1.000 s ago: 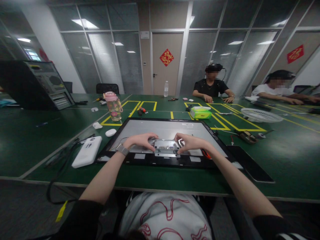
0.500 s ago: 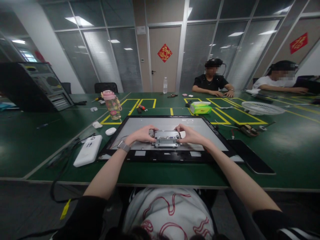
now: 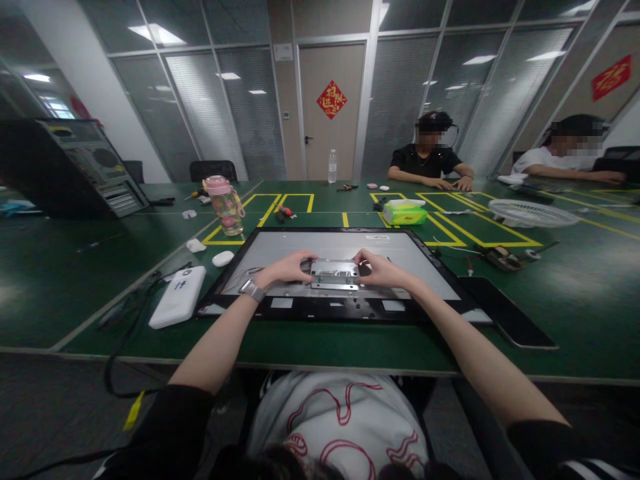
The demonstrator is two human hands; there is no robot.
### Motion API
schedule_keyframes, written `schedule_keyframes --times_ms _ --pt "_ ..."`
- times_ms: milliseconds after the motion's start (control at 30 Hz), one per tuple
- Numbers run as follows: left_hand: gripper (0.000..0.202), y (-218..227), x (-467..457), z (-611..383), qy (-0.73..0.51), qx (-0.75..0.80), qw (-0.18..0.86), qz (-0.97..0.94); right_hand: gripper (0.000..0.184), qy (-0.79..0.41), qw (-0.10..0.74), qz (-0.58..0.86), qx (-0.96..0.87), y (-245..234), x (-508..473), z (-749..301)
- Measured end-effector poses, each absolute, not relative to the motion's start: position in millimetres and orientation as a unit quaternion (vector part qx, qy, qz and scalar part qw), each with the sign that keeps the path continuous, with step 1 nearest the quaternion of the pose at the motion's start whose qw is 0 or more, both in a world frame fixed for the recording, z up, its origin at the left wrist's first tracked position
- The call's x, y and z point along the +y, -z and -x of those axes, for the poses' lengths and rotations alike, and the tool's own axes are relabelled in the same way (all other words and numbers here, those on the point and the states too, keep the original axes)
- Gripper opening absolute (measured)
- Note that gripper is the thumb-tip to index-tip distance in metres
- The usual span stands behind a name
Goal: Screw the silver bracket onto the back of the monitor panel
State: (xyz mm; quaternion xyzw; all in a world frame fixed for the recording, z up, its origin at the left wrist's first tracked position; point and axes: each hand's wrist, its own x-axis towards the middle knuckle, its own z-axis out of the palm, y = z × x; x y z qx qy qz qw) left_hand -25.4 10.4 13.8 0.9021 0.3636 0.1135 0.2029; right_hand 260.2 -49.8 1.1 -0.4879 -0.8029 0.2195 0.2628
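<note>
I observe the bracket [image 3: 334, 266] held over the panel [image 3: 410, 263], left hand [image 3: 287, 269] and right hand [image 3: 384, 271] clamped on opposite ends; the next move seemingly needs even support.

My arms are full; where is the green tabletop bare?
Green tabletop is bare right of the flat black slab, and in a strip before the black-framed grey panel, between the forearms. Crowded: the panel's middle, where left hand and right hand hold a silver metal plate; left of it, dark cables beside the white rectangular block.
</note>
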Motion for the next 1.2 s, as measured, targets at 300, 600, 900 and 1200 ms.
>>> schedule_keyframes --times_ms 300,600,900,1200 --pt "0.065 -33 -1 29 -0.109 0.365 0.248 -0.891 0.037 -0.256 0.325 0.427 -0.804 -18 -61 -265" --pt "0.065 -27 -2 27 -0.090 0.336 0.258 -0.901 0.038 -0.276 0.255 0.439 -0.816 -14 -69 -263" --pt "0.065 -28 -9 26 -0.099 0.337 0.219 -0.910 0.034 -0.207 0.266 0.452 -0.826 -11 -71 -259" --pt "0.060 -26 -13 25 -0.073 0.335 0.202 -0.918 0.035 -0.194 0.203 0.479 -0.832 -5 -70 -261"
